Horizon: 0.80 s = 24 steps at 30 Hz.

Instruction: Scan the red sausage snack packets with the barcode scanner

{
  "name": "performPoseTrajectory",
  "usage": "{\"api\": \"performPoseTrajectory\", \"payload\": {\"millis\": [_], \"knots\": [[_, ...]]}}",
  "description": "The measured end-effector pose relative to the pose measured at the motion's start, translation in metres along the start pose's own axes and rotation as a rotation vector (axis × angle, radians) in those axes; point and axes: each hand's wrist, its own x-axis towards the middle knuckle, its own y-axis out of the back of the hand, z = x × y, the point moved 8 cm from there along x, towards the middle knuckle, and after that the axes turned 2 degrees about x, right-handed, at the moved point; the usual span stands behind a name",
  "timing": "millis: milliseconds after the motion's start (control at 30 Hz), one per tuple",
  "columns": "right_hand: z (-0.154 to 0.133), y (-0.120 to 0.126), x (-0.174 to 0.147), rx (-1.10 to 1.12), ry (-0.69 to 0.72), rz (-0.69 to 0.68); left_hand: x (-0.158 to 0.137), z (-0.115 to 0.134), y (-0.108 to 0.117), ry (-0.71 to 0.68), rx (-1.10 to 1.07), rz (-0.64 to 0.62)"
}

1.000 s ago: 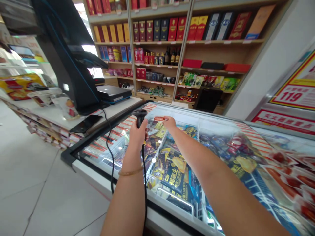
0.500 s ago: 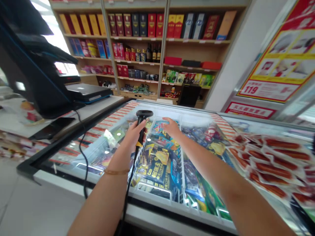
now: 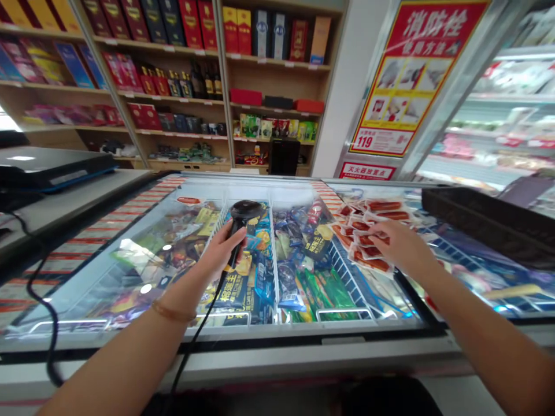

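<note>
A black handheld barcode scanner (image 3: 245, 210) is in my left hand (image 3: 225, 245), fingers wrapped round its handle and its head pointing up and away. Its cord hangs down past the freezer's front edge. My right hand (image 3: 395, 240) is at the pile of packed sausages (image 3: 368, 254) on the freezer's glass top, fingers reaching over the packs and slightly apart. Whether the fingertips touch a pack I cannot tell. A single sausage pack (image 3: 189, 200) lies apart on the glass, far left. Under the glass, white wire baskets (image 3: 274, 260) hold colourful bags and wrapped goods.
A long black tray (image 3: 485, 222) sits on the freezer at the right. To the left is a counter with a flat dark device (image 3: 52, 164) and a loose black cable (image 3: 52, 323). Shelves (image 3: 173, 95) of boxes and bottles stand behind, beside a red poster (image 3: 399, 86).
My right hand has moved right, from beside the scanner to the sausage pile. The view has swung right, bringing the black tray into sight. My left hand still holds the scanner.
</note>
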Motion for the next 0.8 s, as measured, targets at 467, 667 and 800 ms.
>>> {"api": "performPoseTrajectory", "payload": {"millis": [467, 667, 800], "knots": [[0.022, 0.024, -0.027, -0.088, 0.139, 0.073, 0.000, -0.009, -0.007, 0.040, -0.015, -0.088], [-0.070, -0.005, 0.013, 0.038, 0.168, 0.131, 0.004, -0.010, -0.002, 0.026, -0.020, -0.065], [-0.149, -0.066, 0.041, 0.083, 0.223, -0.029, 0.003, -0.007, 0.004, 0.012, -0.014, -0.036]]}}
